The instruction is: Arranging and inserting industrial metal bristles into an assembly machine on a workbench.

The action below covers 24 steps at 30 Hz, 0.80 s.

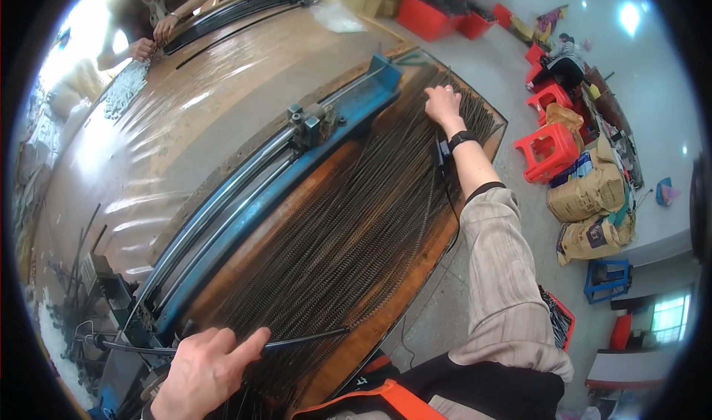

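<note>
Black rod (308, 339) at lower left, slanting over the near ends of a spread of long thin dark coils (334, 235) on the brown worktop (404, 295). Left hand (211, 368) clamped round the rod, index finger laid along it; the grip covers the rod's middle, and its left end runs into clutter, hard to trace. Right hand (443, 105) well apart from the left, at the coils' far end, fingers bent; can't tell if it pinches one. Coils overlap too densely to count; near ends partly hidden by the left hand and rod. Right sleeve (500, 264) blocks some floor beside the worktop. Dark wristband (463, 137) on that arm, small dark device (444, 151) just beside it, kind unclear. Blue rail fixture (245, 231) with metal bars stands between coils and the plastic-covered far side. Dark machine (111, 294) at lower left, blurry, cut up by shadow. Across the worktop, a co-worker's hands (165, 30) at a bundle of dark rods (230, 23), head out of view; white pieces (126, 90) nearby. Off right: red stools (549, 153), paper sacks (589, 189), blue stool (608, 280).
</note>
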Each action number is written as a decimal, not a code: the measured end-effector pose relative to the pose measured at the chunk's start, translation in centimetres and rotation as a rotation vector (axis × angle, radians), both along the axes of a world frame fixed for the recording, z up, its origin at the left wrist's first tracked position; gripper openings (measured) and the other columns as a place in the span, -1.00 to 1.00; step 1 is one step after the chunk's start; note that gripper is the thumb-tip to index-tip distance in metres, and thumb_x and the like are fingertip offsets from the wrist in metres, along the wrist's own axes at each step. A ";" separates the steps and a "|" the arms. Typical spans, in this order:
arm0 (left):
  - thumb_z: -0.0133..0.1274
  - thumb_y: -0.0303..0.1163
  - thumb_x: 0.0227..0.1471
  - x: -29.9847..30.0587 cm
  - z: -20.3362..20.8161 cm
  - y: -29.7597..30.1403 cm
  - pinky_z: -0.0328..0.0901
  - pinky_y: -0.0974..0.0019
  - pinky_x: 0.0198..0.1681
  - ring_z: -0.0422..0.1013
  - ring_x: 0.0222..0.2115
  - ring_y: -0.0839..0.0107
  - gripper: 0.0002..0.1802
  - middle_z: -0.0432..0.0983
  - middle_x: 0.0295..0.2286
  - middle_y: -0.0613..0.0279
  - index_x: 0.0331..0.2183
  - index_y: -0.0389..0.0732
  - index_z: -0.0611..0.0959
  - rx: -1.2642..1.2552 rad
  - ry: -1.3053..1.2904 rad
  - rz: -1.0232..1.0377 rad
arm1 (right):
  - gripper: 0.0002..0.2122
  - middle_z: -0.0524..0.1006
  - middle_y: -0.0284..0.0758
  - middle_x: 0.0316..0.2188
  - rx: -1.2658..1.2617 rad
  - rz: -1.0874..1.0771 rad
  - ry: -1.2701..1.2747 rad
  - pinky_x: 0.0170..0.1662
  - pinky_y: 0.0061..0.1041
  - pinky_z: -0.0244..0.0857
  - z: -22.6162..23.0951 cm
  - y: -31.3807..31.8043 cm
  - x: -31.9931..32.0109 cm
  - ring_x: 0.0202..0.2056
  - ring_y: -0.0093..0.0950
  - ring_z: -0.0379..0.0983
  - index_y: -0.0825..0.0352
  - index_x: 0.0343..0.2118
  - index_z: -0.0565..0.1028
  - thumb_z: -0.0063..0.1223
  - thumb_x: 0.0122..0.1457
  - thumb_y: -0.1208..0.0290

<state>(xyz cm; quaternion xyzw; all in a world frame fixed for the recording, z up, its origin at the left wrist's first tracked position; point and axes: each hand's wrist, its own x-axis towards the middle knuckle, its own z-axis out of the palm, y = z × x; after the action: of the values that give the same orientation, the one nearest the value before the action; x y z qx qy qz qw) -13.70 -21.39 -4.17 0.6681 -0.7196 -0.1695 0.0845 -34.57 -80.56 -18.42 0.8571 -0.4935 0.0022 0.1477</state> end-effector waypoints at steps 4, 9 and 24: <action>0.21 -0.49 -0.10 0.2 -0.3 -0.5 0.31 0.21 -0.53 0.37 -0.57 0.24 -0.59 0.32 -0.62 0.24 -0.12 -0.04 0.59 0.038 -0.026 0.011 | -0.58 0.55 -0.23 -0.10 -0.019 0.079 -0.022 0.04 0.00 0.23 -0.8 -1.1 -0.2 0.03 -0.18 0.37 0.16 0.09 0.42 -0.03 0.12 0.35; 0.22 -0.49 -0.10 0.7 -0.4 -0.8 0.32 0.21 -0.52 0.37 -0.57 0.23 -0.58 0.32 -0.61 0.22 -0.12 -0.06 0.59 0.084 -0.025 -0.012 | -0.54 0.51 -0.14 -0.07 -0.061 0.054 -0.223 0.07 0.02 0.18 -2.1 -2.1 -1.2 0.07 -0.14 0.32 0.12 0.15 0.35 -0.01 0.14 0.28; 0.08 -0.58 -0.02 1.7 0.5 1.4 0.30 0.08 -0.46 0.38 -0.55 0.09 -0.49 0.31 -0.57 0.05 0.03 -0.15 0.53 -0.204 -0.219 0.368 | -0.85 0.57 -0.46 -0.57 0.934 0.782 -0.875 -0.20 -0.47 0.32 5.8 30.2 0.3 -0.38 -0.51 0.45 0.22 -0.42 0.65 0.04 0.20 0.43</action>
<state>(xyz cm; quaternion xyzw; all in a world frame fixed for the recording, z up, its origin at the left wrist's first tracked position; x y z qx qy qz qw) -12.03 -20.01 -3.64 0.7903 -0.6041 -0.0042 0.1027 -34.24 -50.39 -12.59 0.8645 -0.1160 0.1852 -0.4527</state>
